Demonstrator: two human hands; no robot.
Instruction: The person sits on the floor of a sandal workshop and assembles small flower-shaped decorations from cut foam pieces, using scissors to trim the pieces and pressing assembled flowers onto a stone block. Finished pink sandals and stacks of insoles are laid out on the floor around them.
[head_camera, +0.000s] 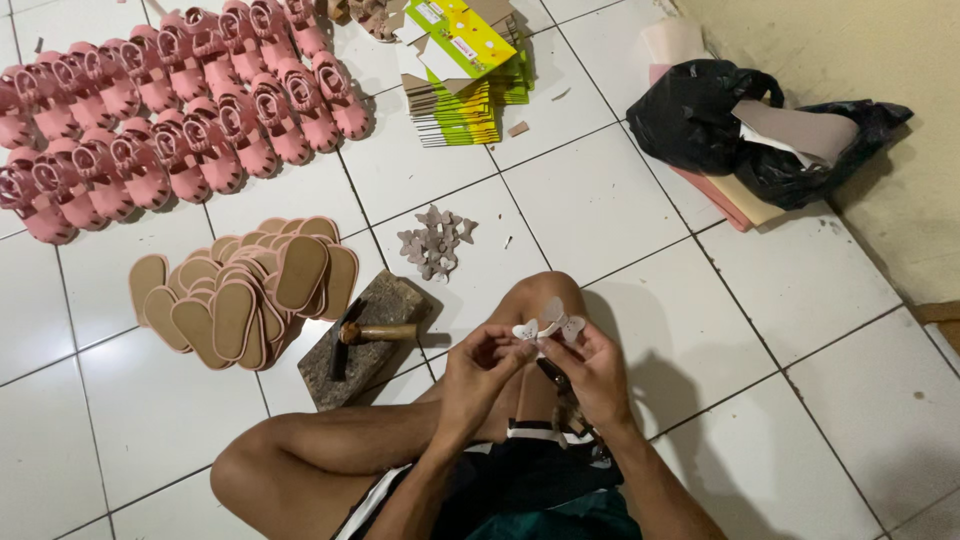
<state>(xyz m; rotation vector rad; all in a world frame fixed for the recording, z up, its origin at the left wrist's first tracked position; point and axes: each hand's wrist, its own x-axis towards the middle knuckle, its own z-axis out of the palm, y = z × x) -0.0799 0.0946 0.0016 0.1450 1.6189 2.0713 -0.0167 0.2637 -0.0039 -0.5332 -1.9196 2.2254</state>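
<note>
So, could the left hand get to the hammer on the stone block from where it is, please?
Probably yes: the hammer lies just beside the left hand with bare floor between, but both hands currently pinch small butterfly cutouts.

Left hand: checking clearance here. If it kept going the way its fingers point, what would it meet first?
Probably the pale butterfly cutout pinched at the left hand's fingertips, then the right hand; depth is unclear.
</note>
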